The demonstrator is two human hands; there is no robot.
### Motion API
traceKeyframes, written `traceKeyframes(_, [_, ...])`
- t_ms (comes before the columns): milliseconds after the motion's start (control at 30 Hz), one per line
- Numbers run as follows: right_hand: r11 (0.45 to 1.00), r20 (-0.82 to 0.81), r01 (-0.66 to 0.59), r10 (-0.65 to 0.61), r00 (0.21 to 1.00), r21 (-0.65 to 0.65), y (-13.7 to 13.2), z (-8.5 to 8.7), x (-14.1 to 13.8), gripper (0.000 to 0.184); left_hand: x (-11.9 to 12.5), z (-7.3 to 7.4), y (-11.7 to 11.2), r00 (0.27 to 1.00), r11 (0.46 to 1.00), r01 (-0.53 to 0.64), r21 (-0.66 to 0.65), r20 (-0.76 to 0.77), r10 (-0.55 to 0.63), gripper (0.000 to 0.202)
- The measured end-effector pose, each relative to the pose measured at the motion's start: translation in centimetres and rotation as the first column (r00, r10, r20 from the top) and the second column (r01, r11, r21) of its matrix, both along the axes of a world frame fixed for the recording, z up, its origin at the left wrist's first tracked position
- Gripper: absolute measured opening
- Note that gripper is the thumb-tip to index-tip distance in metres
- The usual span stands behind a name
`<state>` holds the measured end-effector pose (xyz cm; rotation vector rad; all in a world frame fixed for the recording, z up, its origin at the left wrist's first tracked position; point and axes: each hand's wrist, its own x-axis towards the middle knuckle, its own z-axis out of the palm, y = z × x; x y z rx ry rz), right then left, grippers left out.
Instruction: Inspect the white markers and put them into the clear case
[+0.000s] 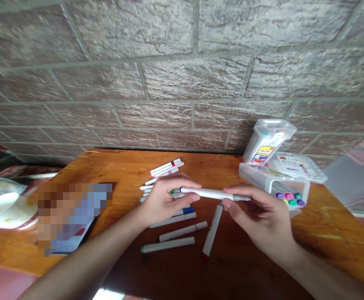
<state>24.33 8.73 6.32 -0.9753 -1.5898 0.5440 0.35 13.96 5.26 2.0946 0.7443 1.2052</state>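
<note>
A white marker [211, 193] with a grey right end and a dark blue tip at its left end is held level above the table. My left hand [166, 198] pinches it near the blue end, between thumb and fingers. At the grey end, my right hand [259, 216] grips it the same way. Below the hands lie several loose markers, among them a green-ended marker [169, 245], a black-ended marker [183, 231] and a red-ended marker [212, 231]. More thin markers [166, 167] lie behind my left hand, which partly hides some of them.
On the right, an open clear case [257, 177] holds several markers with coloured caps. A clear marker container [267, 141] stands behind it against the brick wall [169, 83]. A blurred-out device [75, 221] lies on the wooden table [119, 164] at left, near a white bowl-like object [3, 210].
</note>
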Motion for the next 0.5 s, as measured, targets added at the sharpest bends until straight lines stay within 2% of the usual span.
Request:
traceKeyframes(167, [0.994,-0.071,-0.020,0.012,0.997,-0.106,-0.7,-0.1,1.1,0.018,0.4,0.0,-0.2,0.999,0.997,0.012,0.072,0.043,-0.015,0.018])
traceKeyframes(233, [0.993,-0.042,-0.016,0.011,0.999,-0.113,-1.4,-0.2,1.7,0.017,0.7,0.0,-0.4,0.998,0.992,0.034,0.120,0.047,-0.040,0.018])
traceKeyframes(300, [0.998,0.059,0.003,0.001,0.998,-0.066,-2.5,-0.1,2.4,0.023,0.9,0.0,-0.7,0.998,0.988,0.062,0.143,0.021,-0.065,0.018])
traceKeyframes(400, [0.996,0.225,-0.015,-0.005,0.974,0.088,-4.4,0.4,3.9,0.034,1.2,-0.1,-1.0,0.995,0.982,0.096,0.160,-0.046,-0.089,0.021])
traceKeyframes(500, [0.981,0.341,-0.067,0.001,0.940,0.182,-6.1,1.1,5.6,0.044,1.2,-0.2,-1.1,0.995,0.978,0.070,0.196,-0.088,-0.053,0.026])
